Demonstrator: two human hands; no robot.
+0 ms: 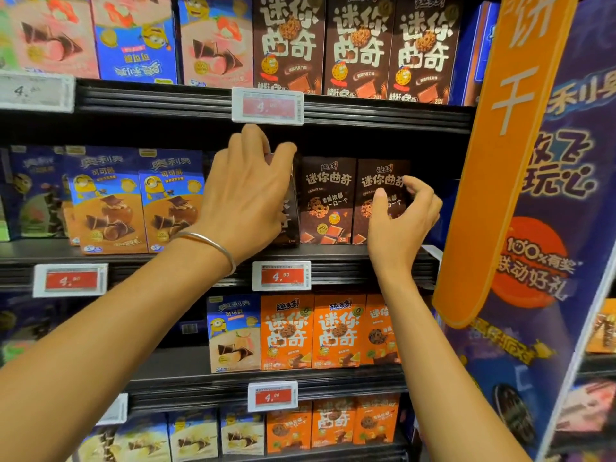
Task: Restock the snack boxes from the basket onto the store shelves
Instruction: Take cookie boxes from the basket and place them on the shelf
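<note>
The dark metal shelves (350,268) are tall and full of flat card boxes. A long orange banner (500,161) with a round end hangs at the right side. On the middle shelf stand blue boxes (106,201) with a yellow cartoon figure, and next to them two brown cookie boxes (328,201) side by side, standing straight up. Shiny orange boxes (286,331) fill the shelf below.

The left hand (246,198) grips one more brown snack box (290,211) near its top. This box stands on the middle shelf, just left of the two brown ones, turned a bit sideways. The right hand (403,215) is bent like a cup in front of the right brown box and holds nothing. I cannot tell if it touches the box.

A white price tag (281,276) with a red patch sits on the shelf edge. A thin silver bracelet (213,243) rings the left wrist.
</note>
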